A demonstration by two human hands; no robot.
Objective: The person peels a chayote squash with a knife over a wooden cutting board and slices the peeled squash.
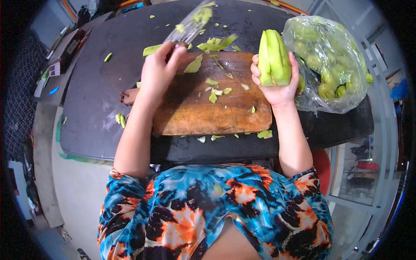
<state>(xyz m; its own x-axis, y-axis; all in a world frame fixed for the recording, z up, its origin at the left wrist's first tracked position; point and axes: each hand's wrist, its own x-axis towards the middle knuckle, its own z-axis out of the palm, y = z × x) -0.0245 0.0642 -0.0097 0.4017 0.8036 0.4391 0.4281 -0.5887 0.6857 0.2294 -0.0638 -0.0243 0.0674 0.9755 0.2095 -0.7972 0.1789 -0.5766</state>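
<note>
My left hand [162, 65] is closed around the handle of a knife [188, 25], above the far left part of a wooden cutting board [208, 117]. The blade points up and away, is slightly blurred, and has green peel stuck to it. In my right hand [279, 89] a peeled pale green chayote [275, 58] stands upright, lifted over the board's right edge. Its sides are cut into long facets. My fingers wrap its lower part. Green peelings [193, 64] lie scattered on the board, with a heap [214, 45] at its far edge.
A clear plastic bag [342, 39] with several green chayotes stands right of the board, close to my right hand. The dark table [95, 108] carries more scraps. A red stool [321, 167] shows below its right edge. Boxes [65, 54] stand beyond the left side.
</note>
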